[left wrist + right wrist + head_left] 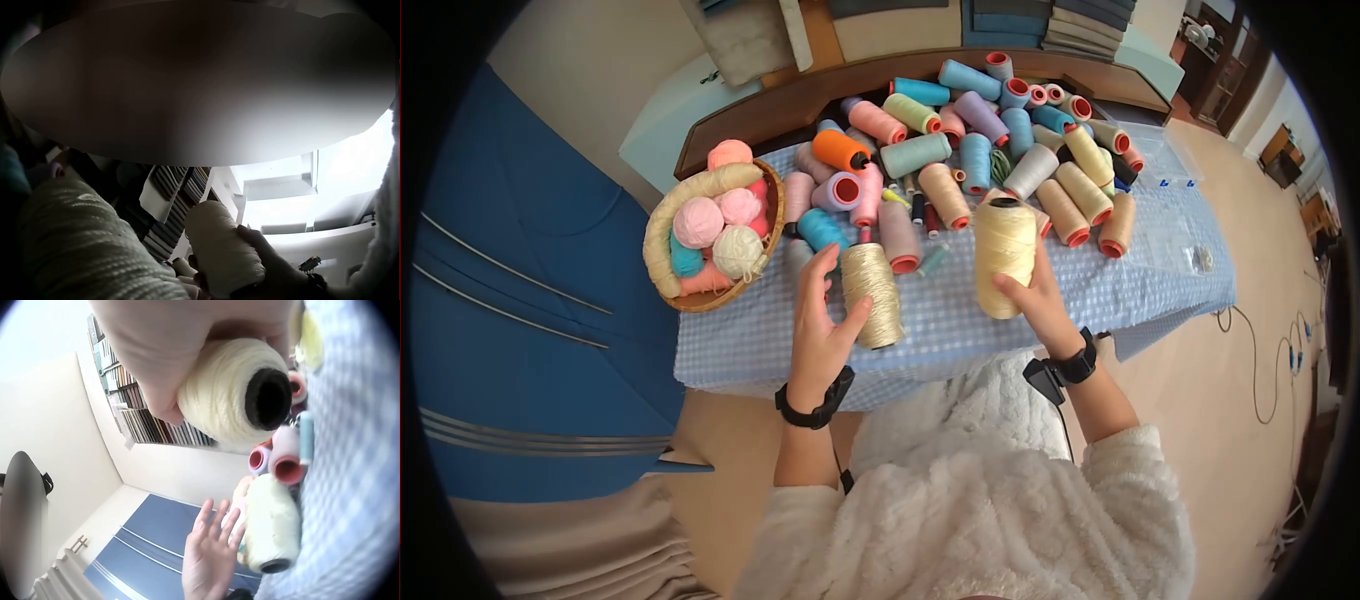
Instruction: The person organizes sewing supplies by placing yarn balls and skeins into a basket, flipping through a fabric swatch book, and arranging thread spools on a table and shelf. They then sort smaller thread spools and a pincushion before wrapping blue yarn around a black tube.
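Blue-and-white checked cloth (1145,285) runs across the work area, curved brown wooden ledge (735,118) behind it. Blue panel (550,250) with metal strips off to the person's left.

Right hand (1040,293): wrapped round a pale yellow cone (1003,255), thumb across the near side, fingers behind. Cone's black hollow core end faces away from the person. Right wrist view shows the cone clear of the cloth.

Left hand (815,325): spread wide, fingers straight, nothing gripped. It's right beside a shiny cream cone (872,295) that lies on its side on the cloth, dark end toward the person. Thumb overlaps it in the head view; can't tell if they touch.

Behind both hands, a big heap of thread cones: turquoise cone (825,232) and mauve cone (898,238) nearest the shiny one, orange cone (840,150) further back, beige cone (943,195) toward the middle.

Wicker basket (776,200) left of the heap, holding pink yarn balls (698,222) and a cream ball (738,250). Black strap (810,405) on the left wrist.
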`<state>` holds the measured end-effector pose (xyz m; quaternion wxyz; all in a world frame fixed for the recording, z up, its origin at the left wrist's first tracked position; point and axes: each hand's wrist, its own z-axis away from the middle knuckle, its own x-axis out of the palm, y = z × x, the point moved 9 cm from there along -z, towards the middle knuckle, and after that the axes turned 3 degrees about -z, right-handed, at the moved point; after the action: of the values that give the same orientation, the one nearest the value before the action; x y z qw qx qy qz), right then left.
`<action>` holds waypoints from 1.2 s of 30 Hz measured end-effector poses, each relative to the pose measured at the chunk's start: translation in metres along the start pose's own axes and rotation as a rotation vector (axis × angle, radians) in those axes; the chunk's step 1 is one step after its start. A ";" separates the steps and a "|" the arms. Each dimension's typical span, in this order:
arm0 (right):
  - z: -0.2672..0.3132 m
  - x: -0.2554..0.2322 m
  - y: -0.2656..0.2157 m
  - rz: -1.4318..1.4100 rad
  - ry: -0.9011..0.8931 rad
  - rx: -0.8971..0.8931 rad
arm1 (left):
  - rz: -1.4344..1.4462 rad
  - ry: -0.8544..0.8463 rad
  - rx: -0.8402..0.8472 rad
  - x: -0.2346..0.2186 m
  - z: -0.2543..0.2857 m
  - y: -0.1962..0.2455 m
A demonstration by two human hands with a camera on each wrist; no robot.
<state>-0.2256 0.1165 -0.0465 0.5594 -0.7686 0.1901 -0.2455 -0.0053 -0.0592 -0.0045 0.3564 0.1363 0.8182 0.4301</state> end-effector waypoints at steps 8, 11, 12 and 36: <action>0.006 -0.040 0.026 0.065 0.037 0.061 | -0.245 0.042 -0.057 0.043 0.015 -0.018; 0.007 -0.048 0.030 0.028 0.081 0.057 | -0.268 0.057 0.033 0.031 0.011 -0.010; 0.006 -0.049 0.029 0.049 0.071 0.040 | -0.244 0.060 0.069 0.027 0.009 -0.006; 0.013 -0.064 0.038 -0.061 0.196 0.058 | -0.415 -0.096 0.234 0.105 -0.143 -0.011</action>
<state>-0.2701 0.1507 -0.0969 0.5526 -0.7295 0.2134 -0.3419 -0.1787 -0.0968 -0.0080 0.4574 0.0259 0.8551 0.2428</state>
